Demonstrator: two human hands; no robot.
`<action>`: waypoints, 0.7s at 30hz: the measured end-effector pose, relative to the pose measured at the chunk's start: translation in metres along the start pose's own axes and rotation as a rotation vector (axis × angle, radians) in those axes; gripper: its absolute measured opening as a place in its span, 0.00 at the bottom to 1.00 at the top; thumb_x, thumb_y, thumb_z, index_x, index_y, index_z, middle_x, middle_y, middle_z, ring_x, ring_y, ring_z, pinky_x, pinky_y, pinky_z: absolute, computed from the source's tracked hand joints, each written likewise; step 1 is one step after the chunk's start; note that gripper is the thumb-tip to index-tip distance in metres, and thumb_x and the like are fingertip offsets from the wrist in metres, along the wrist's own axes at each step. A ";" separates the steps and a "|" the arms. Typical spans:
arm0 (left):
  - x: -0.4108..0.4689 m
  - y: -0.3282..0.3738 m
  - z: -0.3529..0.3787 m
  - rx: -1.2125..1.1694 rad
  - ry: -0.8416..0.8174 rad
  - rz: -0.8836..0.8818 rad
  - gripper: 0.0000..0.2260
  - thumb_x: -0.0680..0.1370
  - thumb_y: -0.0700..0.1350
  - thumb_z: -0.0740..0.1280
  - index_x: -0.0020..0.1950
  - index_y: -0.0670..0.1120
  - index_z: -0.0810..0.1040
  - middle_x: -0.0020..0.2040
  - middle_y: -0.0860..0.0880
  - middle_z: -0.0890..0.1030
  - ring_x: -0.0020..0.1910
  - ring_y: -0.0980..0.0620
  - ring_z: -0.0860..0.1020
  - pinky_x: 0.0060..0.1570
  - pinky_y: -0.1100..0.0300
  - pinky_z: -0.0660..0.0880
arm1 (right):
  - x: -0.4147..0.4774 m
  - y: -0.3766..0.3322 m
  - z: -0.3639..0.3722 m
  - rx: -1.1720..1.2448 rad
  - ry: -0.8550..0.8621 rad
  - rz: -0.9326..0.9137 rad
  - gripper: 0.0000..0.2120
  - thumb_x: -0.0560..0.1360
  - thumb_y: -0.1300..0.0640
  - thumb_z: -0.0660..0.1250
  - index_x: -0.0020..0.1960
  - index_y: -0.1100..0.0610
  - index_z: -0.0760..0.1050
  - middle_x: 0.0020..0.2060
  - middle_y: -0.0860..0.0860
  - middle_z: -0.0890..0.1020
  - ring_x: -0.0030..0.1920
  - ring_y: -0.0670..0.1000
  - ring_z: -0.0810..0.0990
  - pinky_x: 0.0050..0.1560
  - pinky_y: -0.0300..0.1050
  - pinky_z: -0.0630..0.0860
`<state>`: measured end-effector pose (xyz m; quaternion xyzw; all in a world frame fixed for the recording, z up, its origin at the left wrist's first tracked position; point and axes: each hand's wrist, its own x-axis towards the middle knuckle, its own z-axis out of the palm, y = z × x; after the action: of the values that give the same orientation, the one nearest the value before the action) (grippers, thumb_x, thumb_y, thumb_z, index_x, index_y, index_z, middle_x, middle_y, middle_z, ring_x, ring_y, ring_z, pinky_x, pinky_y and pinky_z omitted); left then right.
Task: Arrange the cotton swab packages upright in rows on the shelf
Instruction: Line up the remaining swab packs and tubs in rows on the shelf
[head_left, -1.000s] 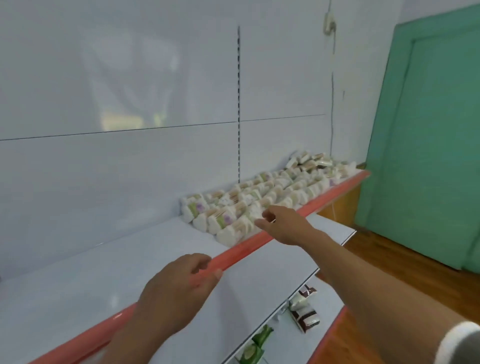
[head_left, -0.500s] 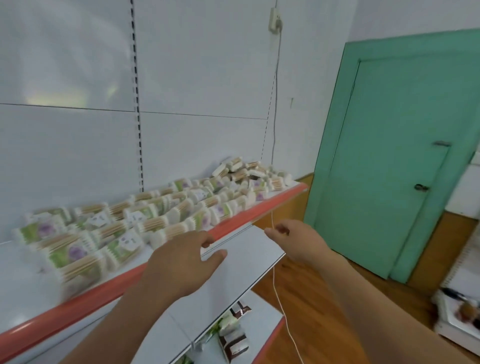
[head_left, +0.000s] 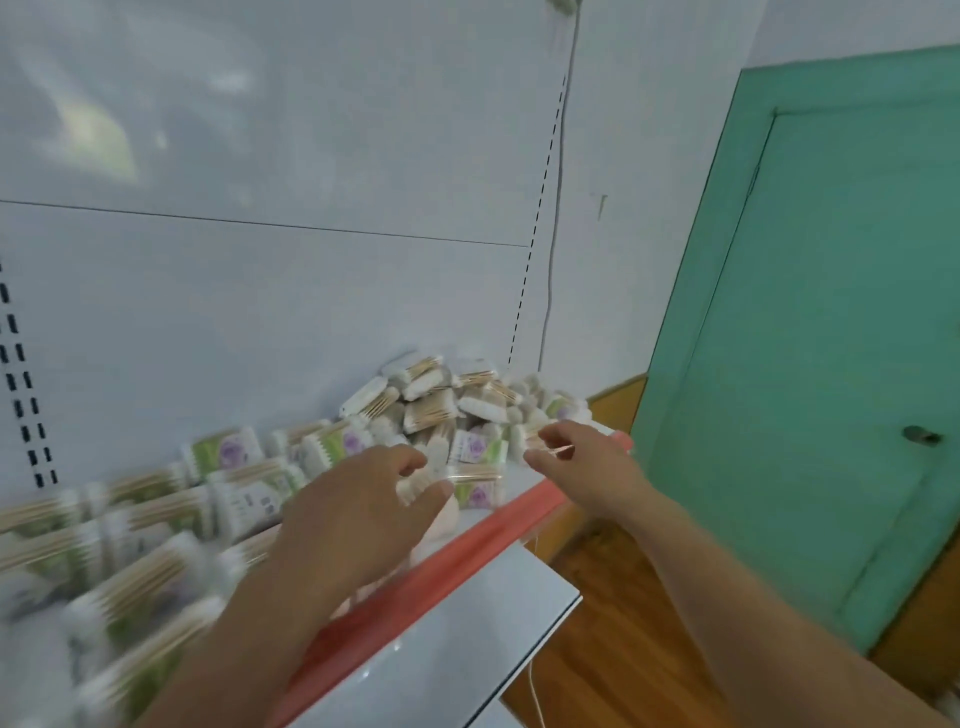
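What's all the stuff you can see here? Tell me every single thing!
Cotton swab packages: too many to count, white with green and purple labels, lying jumbled along the shelf, heaped at its right end.
Shelf: one, white with a red front edge, under the packages.
Lower shelf: one, white, below the red edge.
Back panel: white, behind the shelf.
Cord: one, white, hanging down the wall.
Door: one, green, on the right.
Floor: brown wood, lower right.
Left hand: one, fingers over a package near the front edge; grip unclear.
Right hand: one, fingers at the packages by the heap; grip unclear.
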<state>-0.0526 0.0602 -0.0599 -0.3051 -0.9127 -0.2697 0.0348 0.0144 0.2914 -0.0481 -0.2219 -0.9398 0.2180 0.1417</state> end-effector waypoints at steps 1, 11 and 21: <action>0.010 0.001 0.004 0.005 -0.005 -0.015 0.22 0.77 0.67 0.59 0.68 0.61 0.72 0.65 0.63 0.76 0.63 0.59 0.75 0.61 0.57 0.72 | 0.018 0.002 0.001 0.033 0.000 0.002 0.24 0.79 0.44 0.64 0.71 0.53 0.70 0.65 0.47 0.76 0.62 0.47 0.76 0.62 0.43 0.72; 0.065 -0.004 0.022 0.099 0.101 -0.196 0.20 0.76 0.67 0.61 0.66 0.62 0.73 0.63 0.64 0.77 0.61 0.63 0.75 0.60 0.57 0.74 | 0.188 0.008 0.022 0.140 -0.005 0.016 0.31 0.77 0.35 0.59 0.71 0.55 0.68 0.65 0.54 0.78 0.65 0.55 0.75 0.63 0.49 0.69; 0.144 0.043 0.056 0.125 0.171 -0.291 0.18 0.77 0.65 0.62 0.64 0.61 0.75 0.59 0.65 0.77 0.58 0.64 0.76 0.56 0.60 0.72 | 0.272 0.039 0.037 0.121 -0.051 -0.139 0.24 0.75 0.35 0.63 0.61 0.53 0.76 0.56 0.50 0.81 0.54 0.52 0.77 0.52 0.45 0.70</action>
<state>-0.1393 0.1950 -0.0549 -0.1432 -0.9558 -0.2398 0.0918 -0.2192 0.4406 -0.0526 -0.1416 -0.9413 0.2696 0.1459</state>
